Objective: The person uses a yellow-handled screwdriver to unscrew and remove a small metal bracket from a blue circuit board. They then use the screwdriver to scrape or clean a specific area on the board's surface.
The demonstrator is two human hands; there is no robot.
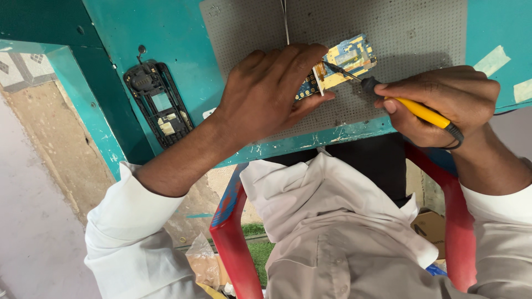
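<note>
Head view shows soldering under way: the left hand [266,88] presses down one circuit board [343,63], just beyond its fingertips, while the right hand [443,102] grips one yellow soldering iron [413,108] (tip on the board). Steadiness matters next. One phone frame [158,102] lies left.

Black phone frame [159,103] lies on teal table [166,39], left of grey perforated mat [410,33]. Red chair [235,243] below.
</note>
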